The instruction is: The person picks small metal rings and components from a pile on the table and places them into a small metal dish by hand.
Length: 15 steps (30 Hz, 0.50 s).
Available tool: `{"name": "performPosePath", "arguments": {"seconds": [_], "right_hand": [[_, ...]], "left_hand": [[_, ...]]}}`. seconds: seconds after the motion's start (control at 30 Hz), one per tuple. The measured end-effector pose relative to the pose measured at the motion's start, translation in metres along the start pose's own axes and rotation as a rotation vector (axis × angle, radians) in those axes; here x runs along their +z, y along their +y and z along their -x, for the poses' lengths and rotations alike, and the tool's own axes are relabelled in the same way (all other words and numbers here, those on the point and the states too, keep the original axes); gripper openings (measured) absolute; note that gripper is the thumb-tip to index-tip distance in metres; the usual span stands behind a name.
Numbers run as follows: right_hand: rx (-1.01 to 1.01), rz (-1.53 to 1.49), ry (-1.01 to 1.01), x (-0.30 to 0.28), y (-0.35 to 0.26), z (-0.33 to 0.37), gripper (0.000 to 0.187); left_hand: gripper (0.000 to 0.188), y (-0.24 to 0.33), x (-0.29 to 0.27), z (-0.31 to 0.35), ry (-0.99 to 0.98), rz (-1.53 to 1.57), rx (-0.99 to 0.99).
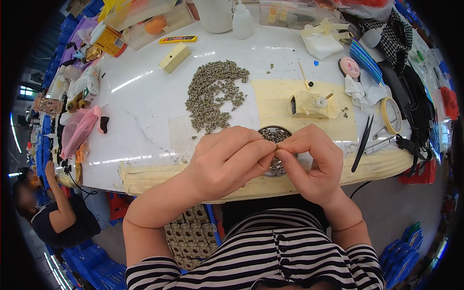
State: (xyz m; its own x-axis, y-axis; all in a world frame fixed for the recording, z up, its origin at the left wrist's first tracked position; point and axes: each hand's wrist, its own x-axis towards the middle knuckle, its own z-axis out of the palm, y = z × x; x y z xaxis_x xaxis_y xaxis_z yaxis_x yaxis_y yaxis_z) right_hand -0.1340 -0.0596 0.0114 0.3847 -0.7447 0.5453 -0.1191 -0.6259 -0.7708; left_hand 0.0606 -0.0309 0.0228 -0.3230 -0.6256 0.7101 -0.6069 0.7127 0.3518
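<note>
My left hand (231, 162) and my right hand (313, 162) meet fingertip to fingertip, both pinched. Whatever sits between the fingertips is tiny and mostly hidden, so I cannot make out its kind. Directly below them a round metal bowl (290, 131) holds many small metal parts (273, 135); my hands cover part of it. Beyond my left hand a large loose pile of small grey-brown metal parts (205, 92) spreads over the white table (145, 116).
Taped paper (270, 104) carries a tape-covered block with a small pot (309, 104). Rightward lie black tweezers (363, 145) and a tape roll (390, 115). A cream block (174, 58), yellow-labelled box (178, 39) and white bottle (242, 21) stand farther back. Another person (55, 212) sits at left.
</note>
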Motion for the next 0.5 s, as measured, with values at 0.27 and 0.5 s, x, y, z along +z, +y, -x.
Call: {"name": "performPosePath", "arguments": {"seconds": [0.27, 0.5], "right_hand": [[0.047, -0.075, -0.011, 0.001, -0.002, 0.001, 0.009], [0.454, -0.574, -0.17, -0.007, -0.004, 0.004, 0.007]], "left_hand": [[0.025, 0.002, -0.001, 0.0, 0.003, 0.125, -0.073], [0.026, 0.001, -0.004, -0.001, -0.016, 0.231, -0.069]]}}
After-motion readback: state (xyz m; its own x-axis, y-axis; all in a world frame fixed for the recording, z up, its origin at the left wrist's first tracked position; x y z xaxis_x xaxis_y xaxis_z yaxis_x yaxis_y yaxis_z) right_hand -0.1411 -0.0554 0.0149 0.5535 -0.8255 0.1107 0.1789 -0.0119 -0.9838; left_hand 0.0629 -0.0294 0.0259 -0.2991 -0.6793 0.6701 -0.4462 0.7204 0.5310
